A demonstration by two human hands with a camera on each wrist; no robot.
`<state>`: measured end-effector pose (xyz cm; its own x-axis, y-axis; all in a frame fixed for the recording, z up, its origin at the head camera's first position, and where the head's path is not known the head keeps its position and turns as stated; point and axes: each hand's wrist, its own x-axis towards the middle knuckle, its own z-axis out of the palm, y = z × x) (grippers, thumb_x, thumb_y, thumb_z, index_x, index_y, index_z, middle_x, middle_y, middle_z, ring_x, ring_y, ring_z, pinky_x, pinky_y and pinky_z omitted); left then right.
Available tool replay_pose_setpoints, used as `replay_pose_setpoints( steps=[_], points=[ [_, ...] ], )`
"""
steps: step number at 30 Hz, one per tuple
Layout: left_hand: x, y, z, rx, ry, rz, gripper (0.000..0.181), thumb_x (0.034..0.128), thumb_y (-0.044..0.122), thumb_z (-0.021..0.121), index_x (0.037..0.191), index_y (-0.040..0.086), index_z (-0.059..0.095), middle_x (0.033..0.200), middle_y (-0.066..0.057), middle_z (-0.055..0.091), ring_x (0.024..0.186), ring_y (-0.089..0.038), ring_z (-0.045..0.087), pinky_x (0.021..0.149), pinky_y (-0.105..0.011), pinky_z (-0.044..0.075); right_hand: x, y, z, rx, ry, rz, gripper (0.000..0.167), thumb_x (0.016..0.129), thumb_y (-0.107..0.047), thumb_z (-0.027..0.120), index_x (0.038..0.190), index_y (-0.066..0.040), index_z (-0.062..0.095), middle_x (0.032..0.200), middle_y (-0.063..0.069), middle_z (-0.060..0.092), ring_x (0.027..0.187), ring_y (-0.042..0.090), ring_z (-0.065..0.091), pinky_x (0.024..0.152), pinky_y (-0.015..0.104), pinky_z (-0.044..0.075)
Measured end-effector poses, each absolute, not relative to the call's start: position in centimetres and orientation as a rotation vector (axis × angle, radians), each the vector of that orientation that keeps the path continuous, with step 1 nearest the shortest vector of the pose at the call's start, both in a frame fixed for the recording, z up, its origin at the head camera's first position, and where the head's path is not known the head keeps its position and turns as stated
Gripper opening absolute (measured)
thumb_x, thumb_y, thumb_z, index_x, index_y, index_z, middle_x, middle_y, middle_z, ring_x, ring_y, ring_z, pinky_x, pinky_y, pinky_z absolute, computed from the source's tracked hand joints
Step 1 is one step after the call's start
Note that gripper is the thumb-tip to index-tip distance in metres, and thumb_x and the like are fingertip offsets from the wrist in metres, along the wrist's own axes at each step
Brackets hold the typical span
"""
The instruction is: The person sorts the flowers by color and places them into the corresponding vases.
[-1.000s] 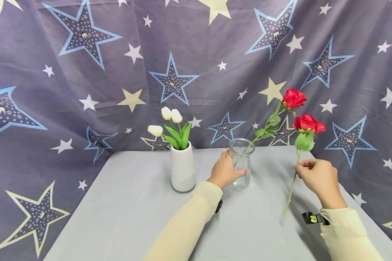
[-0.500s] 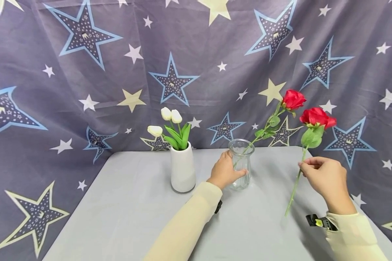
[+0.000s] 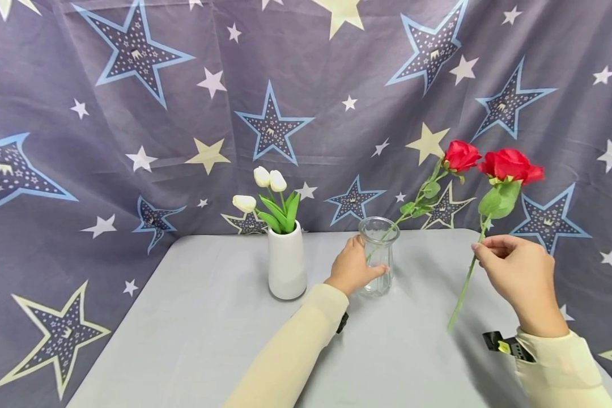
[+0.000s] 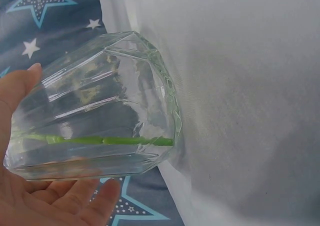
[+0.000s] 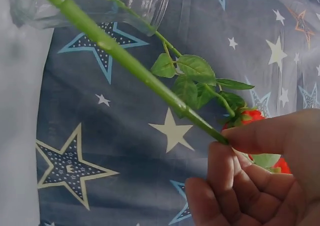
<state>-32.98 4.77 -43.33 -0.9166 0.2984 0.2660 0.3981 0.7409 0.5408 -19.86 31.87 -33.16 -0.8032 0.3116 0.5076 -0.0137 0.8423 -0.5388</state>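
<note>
A clear glass vase (image 3: 379,252) stands upright on the table, and my left hand (image 3: 354,267) grips its side with thumb and fingers around it. One red rose (image 3: 461,156) leans out of the vase to the right; its green stem (image 4: 115,140) reaches the vase's bottom in the left wrist view. To the right, my right hand (image 3: 522,275) pinches the stem of a second red rose (image 3: 511,165) between thumb and fingers. This rose is held above the table, its bloom up and its stem end (image 3: 451,326) pointing down and left.
A white vase (image 3: 287,263) with several white tulips (image 3: 270,180) stands left of the glass vase. The grey-covered table (image 3: 209,340) ends at a star-patterned curtain (image 3: 183,113) behind it.
My right hand has moved right and slightly up with the second rose, whose bloom is now higher and farther right. The left hand and the glass vase have stayed put.
</note>
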Motion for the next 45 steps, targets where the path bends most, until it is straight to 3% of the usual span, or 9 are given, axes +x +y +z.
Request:
replay_pose_setpoints(
  steps=[7,21,34,45],
  points=[
    [-32.8,4.8,-43.3,-0.556,-2.783,-0.930,0.095,0.0856,0.055,0.079,0.155,0.006,0.038,0.150,-0.013,0.049,0.129,-0.029,0.060,0.108,-0.042,0.050,-19.9,31.2,-32.3,-0.178,-2.394,0.728,0.028,0.093,-0.043,0.074,0.096,-0.016,0.080,0.069,-0.009,0.074,0.055,-0.010,0.057,0.058,0.026,0.039],
    [-32.8,5.0,-43.1,-0.577,-2.796,-0.939,0.097,0.0859,0.057,0.078,0.156,0.005,0.036,0.154,-0.014,0.045,0.131,-0.028,0.058,0.109,-0.040,0.049,-20.2,29.9,-30.6,-0.098,-2.343,0.710,0.026,0.092,-0.040,0.076,0.093,-0.015,0.080,0.074,0.003,0.076,0.054,-0.010,0.054,0.054,0.023,0.040],
    [-32.9,4.8,-43.4,-0.557,-2.790,-0.915,0.097,0.0848,0.057,0.079,0.155,0.005,0.037,0.151,-0.013,0.048,0.130,-0.028,0.059,0.109,-0.041,0.049,-21.5,28.7,-29.4,-0.037,-2.311,0.710,0.023,0.091,-0.039,0.076,0.095,-0.016,0.081,0.077,0.003,0.077,0.055,-0.014,0.052,0.058,0.022,0.038],
    [-33.2,4.8,-43.6,-0.577,-2.761,-0.911,0.094,0.0848,0.057,0.079,0.153,0.005,0.040,0.146,-0.012,0.051,0.128,-0.027,0.060,0.108,-0.041,0.050,-22.3,27.5,-28.3,0.030,-2.263,0.715,0.022,0.090,-0.037,0.078,0.094,-0.016,0.082,0.077,0.004,0.077,0.056,-0.016,0.051,0.054,0.017,0.038]
  ],
)
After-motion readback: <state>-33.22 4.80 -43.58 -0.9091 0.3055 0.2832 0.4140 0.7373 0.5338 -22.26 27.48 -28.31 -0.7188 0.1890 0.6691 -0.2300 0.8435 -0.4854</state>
